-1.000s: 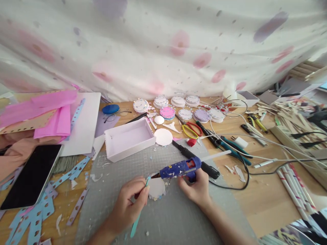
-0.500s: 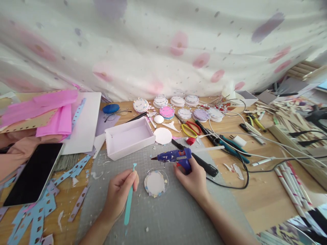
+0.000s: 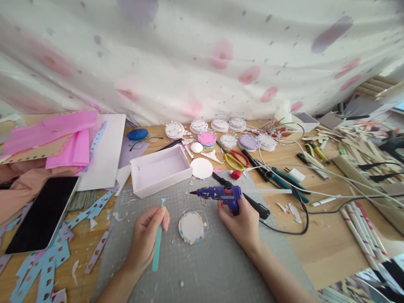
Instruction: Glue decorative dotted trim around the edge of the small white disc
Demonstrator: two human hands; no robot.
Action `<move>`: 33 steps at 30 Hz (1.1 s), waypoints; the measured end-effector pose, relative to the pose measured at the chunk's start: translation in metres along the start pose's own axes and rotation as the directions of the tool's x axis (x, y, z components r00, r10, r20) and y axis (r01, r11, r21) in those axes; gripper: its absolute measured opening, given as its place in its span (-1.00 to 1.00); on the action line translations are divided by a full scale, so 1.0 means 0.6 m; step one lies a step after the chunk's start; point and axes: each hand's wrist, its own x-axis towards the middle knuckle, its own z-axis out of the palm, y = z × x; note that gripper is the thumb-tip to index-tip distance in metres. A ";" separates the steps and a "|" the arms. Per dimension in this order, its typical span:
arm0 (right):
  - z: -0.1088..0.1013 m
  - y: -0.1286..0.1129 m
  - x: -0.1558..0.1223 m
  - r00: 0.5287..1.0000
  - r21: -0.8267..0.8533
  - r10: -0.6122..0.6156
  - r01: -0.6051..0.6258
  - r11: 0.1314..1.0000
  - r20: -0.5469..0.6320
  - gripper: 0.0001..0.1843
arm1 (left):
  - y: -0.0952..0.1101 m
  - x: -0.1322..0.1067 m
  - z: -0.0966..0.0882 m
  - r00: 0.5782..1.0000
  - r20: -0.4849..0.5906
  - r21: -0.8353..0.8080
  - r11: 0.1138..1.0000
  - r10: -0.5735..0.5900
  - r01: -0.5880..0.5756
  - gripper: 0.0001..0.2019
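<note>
Head: floral cloth hangs beyond mat; left hand grips teal tool, right hand glue gun.

Glue gun (blue) in right hand, disc

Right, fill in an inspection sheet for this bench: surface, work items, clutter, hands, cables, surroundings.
Surface: grey cutting mat on a wooden tabletop.
Work items: blue hot-glue gun, flat teal stick, white disc with pastel trim.
Clutter: smartphone, hole-punched blue paper strips at left.
Hands: left hand pinches the teal stick; right hand grips the hot-glue gun.
Cables: black cable and white cable at right.
Surroundings: flower-print cloth behind.
</note>
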 end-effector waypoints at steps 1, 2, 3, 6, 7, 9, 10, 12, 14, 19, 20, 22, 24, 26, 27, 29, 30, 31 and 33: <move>-0.001 0.001 0.000 1.000 -0.014 0.004 -0.004 1.000 0.007 -0.80 | 0.001 0.000 0.000 1.000 0.000 0.007 1.000 0.000 0.000 -0.58; -0.001 0.001 0.000 1.000 -0.024 0.006 -0.006 1.000 0.015 -0.80 | 0.002 0.000 0.001 1.000 0.001 0.014 1.000 0.002 -0.002 -0.58; -0.002 0.001 0.000 1.000 -0.016 0.011 -0.011 1.000 0.017 -0.80 | 0.002 0.000 0.001 1.000 0.003 0.021 1.000 0.004 -0.004 -0.58; -0.004 -0.003 -0.001 0.998 0.169 0.052 -0.047 0.984 -0.026 -0.80 | 0.004 -0.001 0.001 1.000 0.020 0.057 0.998 0.016 -0.017 -0.58; -0.006 -0.005 -0.001 0.996 0.253 0.072 -0.058 0.966 -0.047 -0.80 | 0.004 -0.003 0.001 0.999 0.035 0.077 0.997 0.022 -0.025 -0.58; -0.009 -0.010 -0.002 0.993 0.381 0.095 -0.061 0.923 -0.071 -0.80 | 0.003 -0.008 0.000 0.996 0.080 0.131 0.990 0.037 -0.047 -0.58; -0.010 -0.012 -0.003 0.993 0.419 0.095 -0.055 0.906 -0.074 -0.80 | 0.003 -0.011 0.000 0.993 0.108 0.165 0.984 0.044 -0.061 -0.58; -0.012 -0.015 -0.005 0.996 0.459 0.072 -0.036 0.888 -0.061 -0.82 | 0.003 -0.018 0.001 0.984 0.169 0.238 0.966 0.061 -0.101 -0.58; -0.012 -0.015 -0.008 0.998 0.466 0.032 -0.007 0.885 -0.045 -0.85 | 0.005 -0.023 0.004 0.971 0.225 0.296 0.943 0.085 -0.151 -0.58; -0.009 -0.013 -0.013 0.999 0.454 -0.031 0.043 0.890 -0.033 -0.88 | 0.012 -0.027 0.012 0.947 0.291 0.342 0.909 0.140 -0.239 -0.60; -0.009 -0.012 -0.014 0.999 0.451 -0.032 0.044 0.891 -0.034 -0.88 | 0.013 -0.027 0.013 0.945 0.291 0.346 0.905 0.147 -0.247 -0.60; -0.009 -0.013 -0.014 0.999 0.442 -0.035 0.049 0.896 -0.038 -0.87 | 0.015 -0.027 0.013 0.944 0.290 0.356 0.898 0.156 -0.258 -0.61; -0.011 -0.013 -0.014 0.998 0.433 -0.048 0.060 0.900 -0.039 -0.86 | 0.016 -0.027 0.014 0.941 0.293 0.365 0.891 0.167 -0.271 -0.61; -0.012 -0.014 -0.013 0.997 0.425 -0.062 0.071 0.903 -0.035 -0.86 | 0.017 -0.027 0.015 0.938 0.300 0.373 0.884 0.174 -0.283 -0.60; -0.013 -0.014 -0.013 0.997 0.420 -0.067 0.074 0.904 -0.032 -0.87 | 0.017 -0.027 0.015 0.936 0.304 0.376 0.881 0.176 -0.287 -0.60; -0.013 -0.014 -0.013 0.997 0.412 -0.076 0.081 0.908 -0.028 -0.90 | 0.018 -0.028 0.016 0.935 0.309 0.382 0.878 0.172 -0.287 -0.60; -0.013 -0.014 -0.013 0.996 0.410 -0.082 0.087 0.908 -0.030 -0.91 | 0.019 -0.028 0.016 0.935 0.312 0.384 0.877 0.170 -0.288 -0.60; -0.013 -0.014 -0.014 0.996 0.408 -0.088 0.093 0.908 -0.032 -0.92 | 0.019 -0.028 0.016 0.934 0.314 0.386 0.875 0.172 -0.291 -0.60; -0.012 -0.014 -0.014 0.995 0.405 -0.094 0.098 0.909 -0.030 -0.94 | 0.019 -0.028 0.016 0.932 0.316 0.391 0.871 0.177 -0.298 -0.60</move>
